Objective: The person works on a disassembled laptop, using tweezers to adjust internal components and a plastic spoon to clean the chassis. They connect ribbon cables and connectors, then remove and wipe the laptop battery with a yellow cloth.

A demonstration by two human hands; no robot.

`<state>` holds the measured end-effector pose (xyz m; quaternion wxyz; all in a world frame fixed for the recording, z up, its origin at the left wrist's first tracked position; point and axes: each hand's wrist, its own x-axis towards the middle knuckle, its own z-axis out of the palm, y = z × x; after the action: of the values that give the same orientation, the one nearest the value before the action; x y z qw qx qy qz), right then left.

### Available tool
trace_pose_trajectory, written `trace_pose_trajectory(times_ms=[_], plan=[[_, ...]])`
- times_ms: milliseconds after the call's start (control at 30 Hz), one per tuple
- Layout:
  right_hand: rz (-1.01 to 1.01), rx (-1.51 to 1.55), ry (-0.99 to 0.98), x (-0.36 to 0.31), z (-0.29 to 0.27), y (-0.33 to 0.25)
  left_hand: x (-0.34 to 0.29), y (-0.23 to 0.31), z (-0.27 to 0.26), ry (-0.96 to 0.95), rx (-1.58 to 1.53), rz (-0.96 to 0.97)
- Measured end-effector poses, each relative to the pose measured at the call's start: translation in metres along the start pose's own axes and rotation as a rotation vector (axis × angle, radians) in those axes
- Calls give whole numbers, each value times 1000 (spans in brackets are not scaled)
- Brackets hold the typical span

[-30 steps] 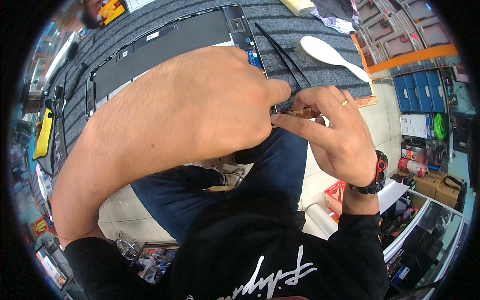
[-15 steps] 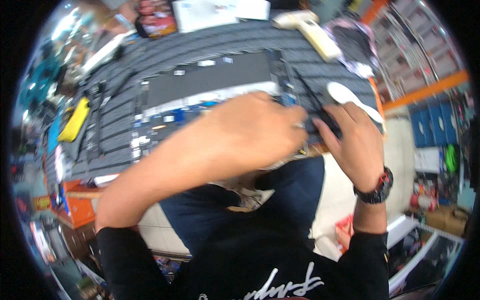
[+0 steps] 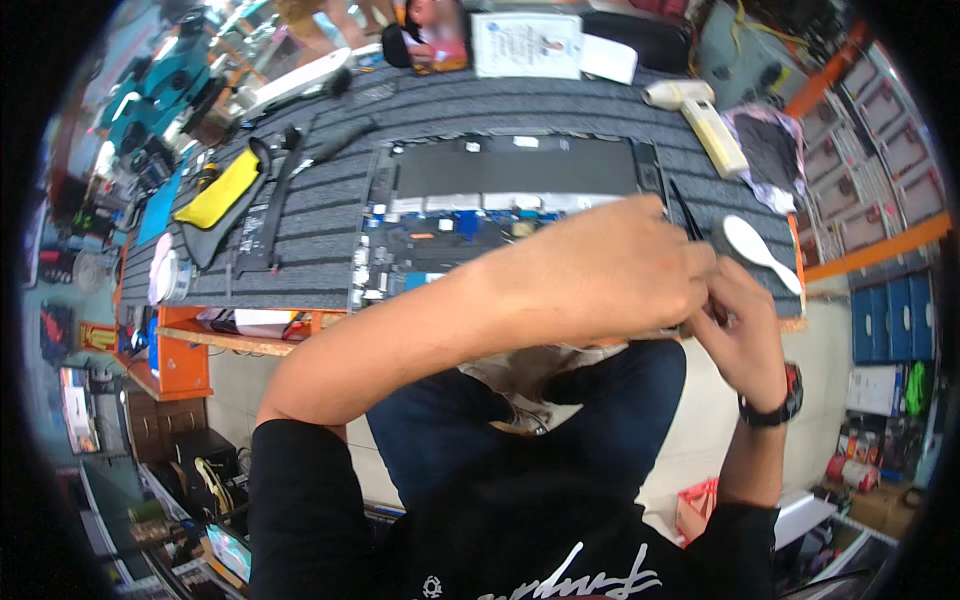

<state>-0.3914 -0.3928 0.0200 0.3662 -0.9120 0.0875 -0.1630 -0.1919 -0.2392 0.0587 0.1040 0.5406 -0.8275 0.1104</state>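
Note:
An opened laptop base (image 3: 520, 172), its black battery panel and blue circuit boards bare, lies on the ribbed grey mat. Across its lower right part stretches my left arm, and my left hand (image 3: 630, 265) is closed with its fingertips turned down and hidden from view. Against it, at the laptop's right corner, my right hand (image 3: 745, 325) has bent fingers pressed together. What either hand pinches, if anything, cannot be made out. A thin black tool (image 3: 686, 210), like tweezers, lies just above the hands, beside the laptop's right edge.
Right of the hands lies a white spoon-shaped brush (image 3: 760, 255); behind it are a cream heat gun (image 3: 705, 125) and a dark cloth (image 3: 770, 150). At left sit a yellow-and-grey pouch (image 3: 222, 190) and a long black strip (image 3: 268, 225). The table's orange edge (image 3: 230, 340) runs in front.
The whole view has shifted, so the table appears farther right. My hands have come together at the laptop's right corner, where they were apart before; the right hand's fingers have curled in.

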Motion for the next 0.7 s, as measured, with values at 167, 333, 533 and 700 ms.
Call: trace_pose_trajectory(times_ms=[167,333,533,700], plan=[[-40,231,-186,10,-9,13,-1,2,11,196,-13,-69],[120,411,-207,8,-11,22,-21,5,-3,385,196,-204],[96,429,-167,5,-18,29,-60,57,3,497,-99,-319],[-95,98,-238,3,-29,23,-67,98,63,200,-337,-419]])
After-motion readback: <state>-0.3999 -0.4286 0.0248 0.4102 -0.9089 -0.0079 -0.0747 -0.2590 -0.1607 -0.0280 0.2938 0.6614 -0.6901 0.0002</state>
